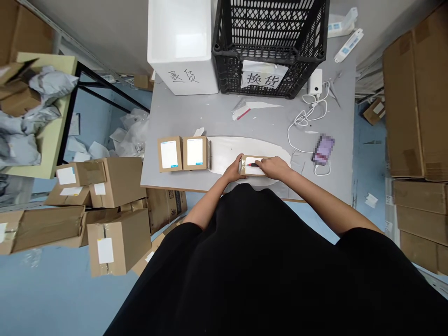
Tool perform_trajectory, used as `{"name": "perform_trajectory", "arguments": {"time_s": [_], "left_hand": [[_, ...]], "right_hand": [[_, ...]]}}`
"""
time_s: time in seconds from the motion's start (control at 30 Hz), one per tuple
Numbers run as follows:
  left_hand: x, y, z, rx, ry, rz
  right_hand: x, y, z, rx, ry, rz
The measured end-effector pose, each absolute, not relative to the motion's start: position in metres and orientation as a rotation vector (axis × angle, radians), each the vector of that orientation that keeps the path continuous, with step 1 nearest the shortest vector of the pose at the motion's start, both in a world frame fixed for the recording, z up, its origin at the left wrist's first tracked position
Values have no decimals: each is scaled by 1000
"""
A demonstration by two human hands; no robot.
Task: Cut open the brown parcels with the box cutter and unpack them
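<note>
A small cardboard box (247, 171) with a white label and clear tape lies near the front edge of the table, on a white sheet (224, 147). My left hand (232, 171) grips its left end, thumb on the far side and fingers on the near side. My right hand (275, 168) rests over the right part of the box, closed on a slim red-and-black tool (252, 164). The tool's tip points left toward the taped end; its exact kind is too small to make out. Two labelled cardboard boxes (195, 153) stand to the left.
At the back stand a white bin (184, 77) and a black plastic crate (231, 81), both with handwritten signs. A phone (324, 149) and a tangled white cable (301, 119) lie on the right. Stacked cartons (119, 182) crowd the floor at left; large cartons (402, 107) stand at right.
</note>
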State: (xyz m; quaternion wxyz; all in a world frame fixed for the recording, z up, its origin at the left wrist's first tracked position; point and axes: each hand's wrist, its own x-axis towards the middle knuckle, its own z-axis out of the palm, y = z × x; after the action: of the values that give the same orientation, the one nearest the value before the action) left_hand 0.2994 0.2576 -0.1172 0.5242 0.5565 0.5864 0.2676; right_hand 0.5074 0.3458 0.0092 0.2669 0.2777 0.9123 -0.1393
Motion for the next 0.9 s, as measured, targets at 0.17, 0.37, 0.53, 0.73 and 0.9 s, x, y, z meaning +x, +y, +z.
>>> {"name": "perform_trajectory", "arguments": {"time_s": [0.17,0.37,0.53,0.73,0.9], "left_hand": [[299,259,-115,1338,1423,612],[299,261,-115,1358,1425,584],[297,261,-118,1383,1426,605],[296,262,-121,1411,1425,604],[296,262,-116,1435,1425,589]], "right_hand": [[508,346,8,729,2458,-388],[507,343,8,715,2460,-386],[504,344,12,710,2439,-362],[505,343,7,758,2437,-427],[507,343,7,687,2427,-345]]}}
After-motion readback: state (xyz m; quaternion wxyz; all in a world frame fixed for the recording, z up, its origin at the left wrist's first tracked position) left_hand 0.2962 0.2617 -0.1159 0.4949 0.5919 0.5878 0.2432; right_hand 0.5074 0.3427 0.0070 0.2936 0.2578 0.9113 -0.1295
